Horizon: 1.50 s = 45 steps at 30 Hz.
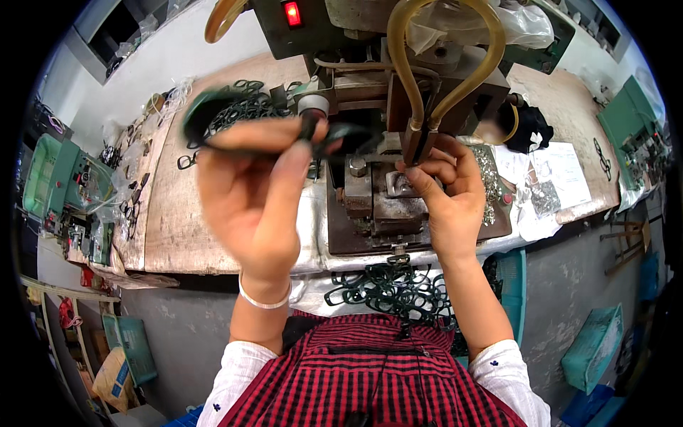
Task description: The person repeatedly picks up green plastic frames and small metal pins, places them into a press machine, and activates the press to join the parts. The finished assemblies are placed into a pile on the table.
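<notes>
My left hand (249, 196), blurred by motion, pinches a dark eyeglass frame (348, 132) between thumb and fingers, raised left of the machine's head. My right hand (455, 196) is at the dark press head (421, 142), thumb and fingertips drawn together just above the metal fixture (395, 185). Whatever those fingertips hold, if anything, is too small to make out. Under the press head sits the fixture, a worn steel block with a hex bolt (357, 167) at its left. Two yellowish hoses (398, 64) run down into the head.
Dark eyeglass frames are heaped on the table (185, 228) at the back left, and another pile of frames (391, 292) lies before my lap. Metal bits (489, 185) lie right of the fixture, near white papers (562, 174). A red-lit switch (292, 13) is on the machine's green box.
</notes>
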{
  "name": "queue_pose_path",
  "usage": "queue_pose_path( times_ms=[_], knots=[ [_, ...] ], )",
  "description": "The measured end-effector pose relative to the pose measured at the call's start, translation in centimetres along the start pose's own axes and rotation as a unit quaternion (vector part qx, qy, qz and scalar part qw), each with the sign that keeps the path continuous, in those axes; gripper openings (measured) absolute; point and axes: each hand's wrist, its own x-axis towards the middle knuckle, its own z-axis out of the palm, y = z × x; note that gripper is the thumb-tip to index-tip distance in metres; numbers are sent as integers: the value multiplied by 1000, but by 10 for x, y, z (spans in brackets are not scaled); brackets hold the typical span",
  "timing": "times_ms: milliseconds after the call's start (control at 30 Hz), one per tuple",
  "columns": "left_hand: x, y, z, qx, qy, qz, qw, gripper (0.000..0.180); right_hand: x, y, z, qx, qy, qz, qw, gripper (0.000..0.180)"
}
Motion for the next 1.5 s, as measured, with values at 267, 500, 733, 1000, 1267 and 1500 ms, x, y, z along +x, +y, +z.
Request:
queue_pose_path(
  times_ms=[267, 500, 733, 1000, 1267, 1500],
  knots=[
    [4, -7, 2, -47, -4, -26, 999, 18, -13, -28, 7, 20, 29, 39, 999, 54],
    [-46, -14, 4, 233, -306, 230, 894, 18, 7, -5, -56, -446, -51, -147, 881, 31],
    [-47, -27, 17, 229, -345, 288, 863, 14, -2, 56, -132, -612, 67, -147, 774, 16],
    [-51, -21, 13, 235, -349, 250, 872, 19, 26, 66, -99, -663, -19, -204, 720, 20],
    [-89, -44, -55, 430, 24, 57, 901, 16, -17, 58, -141, -131, 233, -13, 964, 16],
    [-55, -136, -89, 568, -187, -28, 801, 18, 13, 66, -107, -196, 182, 1, 964, 19]
  ],
)
